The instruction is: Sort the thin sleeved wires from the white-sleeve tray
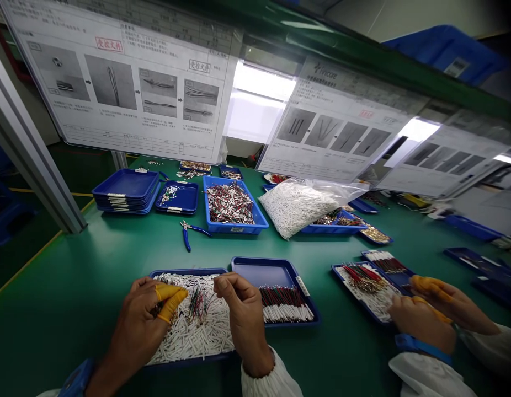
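My left hand (pixel 142 325) wears yellow finger cots and pinches a small bunch of thin wires with metal ends (pixel 158 309) over a blue tray (pixel 189 272). That tray is heaped with white-sleeved wires (pixel 193 336). Loose red and green wire ends (pixel 200 304) stand up between my hands. My right hand (pixel 241 314) rests just beyond them, its bare fingers closed with nothing visible in them. At its right, a second blue tray (pixel 264 273) holds a neat row of red-and-white wires (pixel 286 306).
Blue-handled pliers (pixel 187 229) lie on the green bench (pixel 73 286). Beyond them are a blue tray of wires (pixel 234 229), a plastic bag of white wires (pixel 297 207) and stacked blue trays (pixel 127 190). A co-worker's hands (pixel 429 314) work at the right. Printed instruction sheets (pixel 118 77) hang above.
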`<state>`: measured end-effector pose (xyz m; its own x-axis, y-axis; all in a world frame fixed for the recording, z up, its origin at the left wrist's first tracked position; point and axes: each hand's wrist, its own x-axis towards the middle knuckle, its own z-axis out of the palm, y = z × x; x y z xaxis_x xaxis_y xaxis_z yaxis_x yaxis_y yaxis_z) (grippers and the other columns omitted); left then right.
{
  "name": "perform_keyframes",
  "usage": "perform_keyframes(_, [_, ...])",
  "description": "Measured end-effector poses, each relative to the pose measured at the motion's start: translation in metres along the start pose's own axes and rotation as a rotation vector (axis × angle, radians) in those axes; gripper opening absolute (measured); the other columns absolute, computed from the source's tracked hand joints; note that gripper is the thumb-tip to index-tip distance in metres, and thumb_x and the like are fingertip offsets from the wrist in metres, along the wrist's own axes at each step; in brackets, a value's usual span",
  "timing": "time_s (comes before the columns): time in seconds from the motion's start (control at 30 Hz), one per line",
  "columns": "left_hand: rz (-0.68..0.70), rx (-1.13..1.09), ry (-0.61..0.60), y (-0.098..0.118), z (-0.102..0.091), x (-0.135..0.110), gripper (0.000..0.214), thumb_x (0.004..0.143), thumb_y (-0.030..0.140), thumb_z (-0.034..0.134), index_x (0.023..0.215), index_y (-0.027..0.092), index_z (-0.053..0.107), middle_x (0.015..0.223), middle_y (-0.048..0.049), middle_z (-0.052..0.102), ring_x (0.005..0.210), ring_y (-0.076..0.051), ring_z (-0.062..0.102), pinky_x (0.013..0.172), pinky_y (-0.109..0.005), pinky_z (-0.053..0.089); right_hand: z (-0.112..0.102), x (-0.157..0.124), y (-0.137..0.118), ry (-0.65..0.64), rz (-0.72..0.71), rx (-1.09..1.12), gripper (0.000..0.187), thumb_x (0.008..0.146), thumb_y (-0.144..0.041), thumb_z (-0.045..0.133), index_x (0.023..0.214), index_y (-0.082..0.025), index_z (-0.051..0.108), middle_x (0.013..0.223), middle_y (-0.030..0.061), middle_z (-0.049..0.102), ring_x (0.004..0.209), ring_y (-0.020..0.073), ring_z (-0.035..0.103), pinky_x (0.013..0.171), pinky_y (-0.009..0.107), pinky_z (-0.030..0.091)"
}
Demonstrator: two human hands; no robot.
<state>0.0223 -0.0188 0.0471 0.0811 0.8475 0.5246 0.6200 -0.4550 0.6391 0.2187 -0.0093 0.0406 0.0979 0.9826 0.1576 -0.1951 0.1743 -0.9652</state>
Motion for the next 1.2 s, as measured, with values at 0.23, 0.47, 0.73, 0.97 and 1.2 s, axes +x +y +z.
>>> perform_keyframes(0.23, [-0.205,0.051,0.141,-0.018,-0.010,0.005,0.025,0.078,0.027,0.057,0.089,0.025,0.079,0.077,-0.0017,0.077,0.075,-0.022,0.070,0.067,-0.032,0.055,0.010,0.012,-0.010,-0.180,-0.134,-0.574,0.018,0.092,-0.028,0.066,0.081,-0.018,0.075,0.079,0.0050,0.070,0.077,0.0208,0.061,0.070,0.031,0.046])
perform_keyframes(0.47, [-0.195,0.050,0.179,-0.024,-0.003,0.005,0.030,0.071,0.020,0.054,0.084,0.021,0.080,0.072,-0.0037,0.076,0.074,-0.024,0.069,0.070,-0.034,0.056,0.047,0.022,0.004,-0.494,-0.217,-1.230,0.016,0.084,-0.017,0.074,0.099,-0.019,0.078,0.098,0.0106,0.074,0.093,0.0293,0.064,0.082,0.037,0.044])
perform_keyframes(0.73, [-0.180,0.001,0.158,-0.020,0.000,0.003,0.020,0.083,0.031,0.060,0.084,0.026,0.080,0.079,-0.0021,0.078,0.077,-0.022,0.070,0.085,-0.038,0.054,0.030,0.020,0.012,-0.425,-0.182,-1.116,0.014,0.083,-0.009,0.073,0.076,-0.021,0.073,0.081,0.0032,0.072,0.082,0.0241,0.062,0.076,0.034,0.039])
perform_keyframes(0.97, [-0.165,-0.033,0.126,-0.019,-0.001,0.003,0.017,0.083,0.037,0.065,0.084,0.027,0.080,0.077,-0.0014,0.077,0.077,-0.022,0.070,0.077,-0.035,0.054,0.021,0.022,0.000,-0.339,-0.176,-0.692,0.015,0.090,-0.023,0.067,0.076,-0.019,0.069,0.077,0.0021,0.071,0.078,0.0216,0.063,0.076,0.033,0.041])
perform_keyframes(1.2, [-0.193,-0.109,0.066,-0.012,-0.002,0.005,0.016,0.080,0.035,0.068,0.088,0.028,0.081,0.073,-0.0001,0.074,0.073,-0.020,0.069,0.063,-0.027,0.055,0.024,0.017,-0.007,-0.344,-0.202,-0.507,0.015,0.090,-0.024,0.065,0.078,-0.018,0.071,0.074,0.0020,0.070,0.073,0.0190,0.063,0.067,0.029,0.044])
